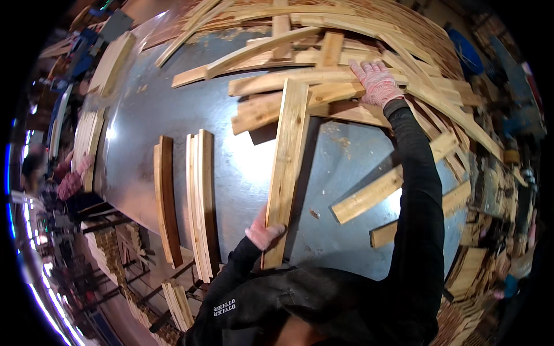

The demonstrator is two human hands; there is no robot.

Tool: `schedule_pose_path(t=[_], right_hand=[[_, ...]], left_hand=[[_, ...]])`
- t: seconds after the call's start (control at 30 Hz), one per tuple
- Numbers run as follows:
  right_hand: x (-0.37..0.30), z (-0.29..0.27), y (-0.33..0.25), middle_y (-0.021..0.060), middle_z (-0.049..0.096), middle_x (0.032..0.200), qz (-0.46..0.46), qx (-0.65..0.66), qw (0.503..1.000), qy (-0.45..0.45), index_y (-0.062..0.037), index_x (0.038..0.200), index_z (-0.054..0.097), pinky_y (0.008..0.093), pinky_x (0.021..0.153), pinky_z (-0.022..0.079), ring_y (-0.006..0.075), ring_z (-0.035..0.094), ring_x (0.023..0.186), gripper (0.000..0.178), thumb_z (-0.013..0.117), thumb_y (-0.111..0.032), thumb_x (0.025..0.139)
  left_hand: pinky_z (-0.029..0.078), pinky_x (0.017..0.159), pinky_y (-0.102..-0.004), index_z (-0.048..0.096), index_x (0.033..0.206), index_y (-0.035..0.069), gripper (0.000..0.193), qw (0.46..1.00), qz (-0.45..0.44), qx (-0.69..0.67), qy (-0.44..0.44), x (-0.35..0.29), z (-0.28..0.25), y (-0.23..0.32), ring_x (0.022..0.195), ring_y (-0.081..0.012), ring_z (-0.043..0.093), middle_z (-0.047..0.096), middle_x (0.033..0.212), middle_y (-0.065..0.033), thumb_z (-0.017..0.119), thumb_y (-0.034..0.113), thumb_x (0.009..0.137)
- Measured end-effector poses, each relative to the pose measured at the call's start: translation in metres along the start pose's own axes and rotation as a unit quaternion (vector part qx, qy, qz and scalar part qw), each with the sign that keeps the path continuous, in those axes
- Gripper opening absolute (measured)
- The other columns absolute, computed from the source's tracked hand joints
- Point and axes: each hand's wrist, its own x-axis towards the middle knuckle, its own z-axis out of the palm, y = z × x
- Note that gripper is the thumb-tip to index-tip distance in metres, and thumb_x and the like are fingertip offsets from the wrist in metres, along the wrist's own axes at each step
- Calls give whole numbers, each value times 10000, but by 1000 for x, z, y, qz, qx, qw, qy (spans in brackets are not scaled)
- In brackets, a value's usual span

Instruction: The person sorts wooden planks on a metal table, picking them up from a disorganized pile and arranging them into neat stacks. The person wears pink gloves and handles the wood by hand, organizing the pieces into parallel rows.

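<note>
A pale wooden board (287,155) stretches away from my body, its far end near the loose boards. My left hand (264,233), in a pinkish glove, is closed around the near part of its left edge. Reaching far out, my right hand (378,84), in a pink and white glove, lies with fingers stretched out on the heap of boards (340,92). What its palm touches is partly hidden. To the left of the held board, a pair of narrow boards (199,202) and a darker brown-sided board (166,199) lie lengthwise on the metal table (138,121).
A wide pile of wooden strips (404,40) covers the far side. Loose boards (369,193) lie under and beside my right arm. At the left edge, another person's gloved hands (75,176) are at a board stack (88,141). Stacked wood (109,254) sits below the table at left.
</note>
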Motion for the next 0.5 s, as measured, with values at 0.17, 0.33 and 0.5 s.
schedule_pose_path(t=[0.17, 0.33, 0.5], right_hand=[[61, -32, -62, 211, 680, 1055, -59, 125, 983, -123, -102, 1335, 501, 451, 789, 544, 381, 667, 933, 630, 726, -257, 768], [74, -11, -116, 166, 690, 972, -85, 466, 833, -286, -31, 1147, 615, 386, 745, 547, 305, 674, 842, 535, 755, -343, 736], [-57, -16, -159, 171, 673, 942, 145, 842, 253, -455, 17, 1106, 611, 396, 731, 573, 283, 666, 780, 521, 756, -364, 780]], left_hand=[[509, 800, -269, 451, 1418, 35, 619, 977, -203, -67, -21, -66, -46, 53, 911, -119, 615, 658, 1065, -56, 656, 52, 834], [464, 935, -283, 427, 1428, 29, 620, 983, -153, -100, 21, -123, -81, 51, 1078, -136, 584, 635, 1190, -59, 614, -18, 839], [512, 887, -325, 474, 1338, -3, 533, 956, -43, -248, 150, -121, -84, 44, 1018, -190, 631, 649, 1148, -98, 600, 9, 821]])
